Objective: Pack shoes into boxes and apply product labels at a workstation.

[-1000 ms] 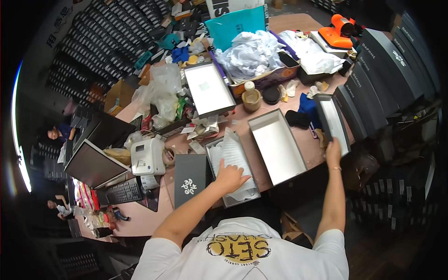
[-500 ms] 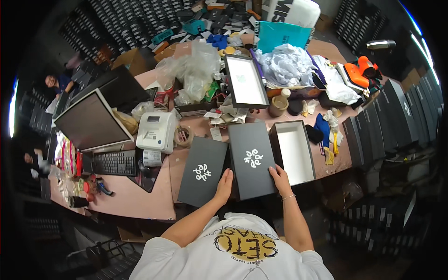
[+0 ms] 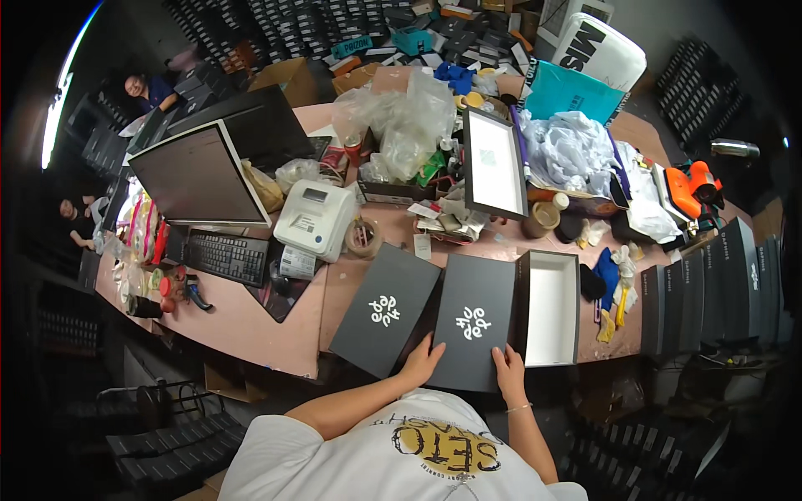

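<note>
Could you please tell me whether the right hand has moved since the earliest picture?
Yes, leftward: a second ago the right hand was right of the open box; now it is left of that box, touching the neighbouring lidded box.

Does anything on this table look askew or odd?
Slightly: the left closed box sits askew from the middle box at the right hand. Crumpled paper also bulges above its container, looking untidy.

Room over pink tabletop (image 3: 259, 338) left of leftmost dark lid (image 3: 380, 280); open box (image 3: 555, 305) obstructs right.
</note>
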`<state>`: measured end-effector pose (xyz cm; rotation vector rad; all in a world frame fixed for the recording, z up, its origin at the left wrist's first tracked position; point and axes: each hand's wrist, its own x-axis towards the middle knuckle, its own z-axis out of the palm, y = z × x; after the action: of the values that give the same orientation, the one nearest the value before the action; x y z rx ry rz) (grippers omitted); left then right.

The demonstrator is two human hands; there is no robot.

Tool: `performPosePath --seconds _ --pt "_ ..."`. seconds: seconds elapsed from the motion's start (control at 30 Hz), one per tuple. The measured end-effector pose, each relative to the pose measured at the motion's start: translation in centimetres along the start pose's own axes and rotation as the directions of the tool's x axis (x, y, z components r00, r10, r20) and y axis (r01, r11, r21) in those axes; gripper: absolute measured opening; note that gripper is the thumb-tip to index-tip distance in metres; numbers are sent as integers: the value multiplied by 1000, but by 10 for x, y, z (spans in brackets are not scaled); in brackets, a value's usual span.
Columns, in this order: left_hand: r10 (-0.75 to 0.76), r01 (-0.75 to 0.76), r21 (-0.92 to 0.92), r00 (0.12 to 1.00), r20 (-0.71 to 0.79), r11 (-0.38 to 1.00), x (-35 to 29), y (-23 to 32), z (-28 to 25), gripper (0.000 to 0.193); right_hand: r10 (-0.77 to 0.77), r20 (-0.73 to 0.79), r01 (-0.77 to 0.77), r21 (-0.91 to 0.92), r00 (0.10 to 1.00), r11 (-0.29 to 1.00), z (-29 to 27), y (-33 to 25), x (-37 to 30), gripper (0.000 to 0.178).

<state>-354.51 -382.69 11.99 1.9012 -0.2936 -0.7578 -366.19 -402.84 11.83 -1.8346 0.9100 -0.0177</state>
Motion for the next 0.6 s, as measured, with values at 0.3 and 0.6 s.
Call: performPosePath --seconds 0.3,0.6 --pt "-353 383 -68 896 271 921 45 -47 -9 76 -18 -96 29 112 995 993 39 48 12 53" --pt "-206 609 -434 707 677 664 -22 114 -56 97 -237 233 47 613 943 789 -74 -99 -75 67"
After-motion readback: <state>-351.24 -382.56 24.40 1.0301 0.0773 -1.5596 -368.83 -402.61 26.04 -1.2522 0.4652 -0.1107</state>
